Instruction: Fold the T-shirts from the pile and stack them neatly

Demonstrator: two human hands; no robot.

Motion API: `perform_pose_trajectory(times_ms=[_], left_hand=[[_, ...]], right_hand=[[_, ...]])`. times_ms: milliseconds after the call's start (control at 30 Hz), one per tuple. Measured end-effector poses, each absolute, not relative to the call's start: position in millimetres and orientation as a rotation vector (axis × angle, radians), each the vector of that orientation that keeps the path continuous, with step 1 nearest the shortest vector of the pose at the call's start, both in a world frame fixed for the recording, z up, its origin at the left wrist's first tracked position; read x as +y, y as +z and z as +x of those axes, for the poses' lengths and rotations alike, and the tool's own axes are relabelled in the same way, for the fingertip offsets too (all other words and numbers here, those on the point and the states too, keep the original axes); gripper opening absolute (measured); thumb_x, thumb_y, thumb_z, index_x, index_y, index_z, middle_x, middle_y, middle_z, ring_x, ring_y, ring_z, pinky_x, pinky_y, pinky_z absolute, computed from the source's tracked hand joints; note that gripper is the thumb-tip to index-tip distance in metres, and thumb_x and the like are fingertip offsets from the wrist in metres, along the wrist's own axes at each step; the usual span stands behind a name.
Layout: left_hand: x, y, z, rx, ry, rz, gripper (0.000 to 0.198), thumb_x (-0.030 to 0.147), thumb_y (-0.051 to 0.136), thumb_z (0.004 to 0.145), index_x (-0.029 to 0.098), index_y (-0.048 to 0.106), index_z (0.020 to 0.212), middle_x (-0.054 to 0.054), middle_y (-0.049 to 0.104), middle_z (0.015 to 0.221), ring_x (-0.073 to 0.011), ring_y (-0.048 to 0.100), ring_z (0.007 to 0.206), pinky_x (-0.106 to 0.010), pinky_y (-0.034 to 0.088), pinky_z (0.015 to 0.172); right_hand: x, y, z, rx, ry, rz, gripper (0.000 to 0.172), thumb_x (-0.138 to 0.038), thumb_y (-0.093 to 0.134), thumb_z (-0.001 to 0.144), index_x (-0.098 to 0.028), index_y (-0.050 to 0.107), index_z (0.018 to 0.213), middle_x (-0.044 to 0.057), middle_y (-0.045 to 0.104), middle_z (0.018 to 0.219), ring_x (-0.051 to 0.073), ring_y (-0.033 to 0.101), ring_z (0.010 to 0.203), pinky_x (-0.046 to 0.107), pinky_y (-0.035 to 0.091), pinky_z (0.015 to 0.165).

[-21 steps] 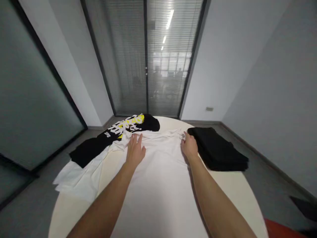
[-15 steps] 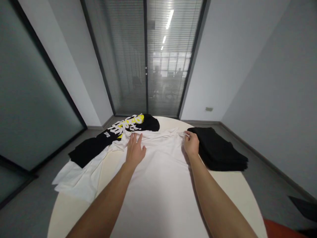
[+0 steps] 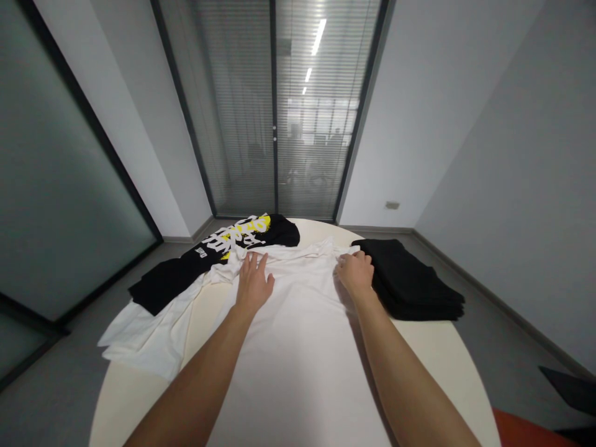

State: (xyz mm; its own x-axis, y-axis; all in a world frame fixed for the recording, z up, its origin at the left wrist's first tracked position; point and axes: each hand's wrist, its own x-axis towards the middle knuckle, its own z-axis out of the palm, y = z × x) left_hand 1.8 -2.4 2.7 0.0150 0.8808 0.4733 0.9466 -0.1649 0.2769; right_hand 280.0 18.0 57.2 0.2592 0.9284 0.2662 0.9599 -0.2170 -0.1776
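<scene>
A white cloth garment lies on the round cream table, the left hand spread flat, seemingly steadying it. The right hand curls by its far edge; whether pinching, I can't tell.

White garment — near end, apparently the hem, below the frame

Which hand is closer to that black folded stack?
Right. The right hand is just beside the stack, at its left edge; the left hand is farther off, on the white shirt.
</scene>
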Motion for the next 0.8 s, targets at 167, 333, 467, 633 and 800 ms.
perform_pose_trajectory(times_ms=[167, 333, 467, 633, 800], left_hand=[[-1.1, 1.0, 0.9, -1.917, -0.821, -2.142, 0.057, 0.024, 0.055, 0.09, 0.011, 0.048, 0.146, -0.019, 0.043, 0.152, -0.0386, 0.029, 0.148, -0.053, 0.033, 0.119], [-1.8, 1.3, 0.8, -1.912, -0.823, -2.139, 0.054, 0.023, 0.056, 0.089, 0.011, 0.053, 0.141, -0.019, 0.046, 0.149, -0.0398, 0.031, 0.147, -0.053, 0.034, 0.119], [-2.9, 2.8, 1.3, -1.898, -0.836, -2.126, 0.052, 0.023, 0.056, 0.089, 0.012, 0.054, 0.14, -0.019, 0.047, 0.148, -0.0394, 0.031, 0.147, -0.053, 0.034, 0.119], [-3.0, 3.6, 1.3, -1.909, -0.818, -2.118, 0.051, 0.024, 0.054, 0.09, 0.011, 0.055, 0.14, -0.02, 0.046, 0.149, -0.0402, 0.031, 0.147, -0.054, 0.034, 0.119], [-2.6, 2.9, 1.1, -1.925, -0.811, -2.118, 0.051, 0.022, 0.053, 0.09, 0.011, 0.054, 0.14, -0.02, 0.045, 0.15, -0.0388, 0.031, 0.148, -0.053, 0.033, 0.119]], right_hand=[[17.5, 59.7, 282.6, -1.64, 0.051, -2.394, 0.032, -0.027, 0.052, 0.094, -0.02, 0.074, 0.116, 0.019, 0.064, 0.118, 0.031, 0.067, 0.101, 0.039, 0.052, 0.083], [19.7, 59.1, 286.3, -1.563, 0.113, -2.403, 0.032, -0.032, 0.048, 0.097, -0.021, 0.071, 0.115, 0.018, 0.071, 0.107, 0.032, 0.069, 0.102, 0.041, 0.052, 0.085], [22.8, 53.7, 289.0, -1.482, 0.098, -2.309, 0.036, -0.033, 0.039, 0.101, -0.02, 0.066, 0.12, 0.016, 0.072, 0.104, 0.03, 0.07, 0.098, 0.04, 0.051, 0.084], [26.0, 43.8, 287.7, -1.618, 0.09, -2.185, 0.035, -0.029, 0.045, 0.097, -0.017, 0.064, 0.124, 0.015, 0.07, 0.116, 0.029, 0.066, 0.107, 0.037, 0.05, 0.089], [28.5, 30.9, 283.6, -1.883, 0.002, -2.038, 0.047, -0.044, 0.049, 0.097, -0.021, 0.06, 0.136, 0.012, 0.054, 0.147, 0.031, 0.052, 0.13, 0.043, 0.04, 0.108]])
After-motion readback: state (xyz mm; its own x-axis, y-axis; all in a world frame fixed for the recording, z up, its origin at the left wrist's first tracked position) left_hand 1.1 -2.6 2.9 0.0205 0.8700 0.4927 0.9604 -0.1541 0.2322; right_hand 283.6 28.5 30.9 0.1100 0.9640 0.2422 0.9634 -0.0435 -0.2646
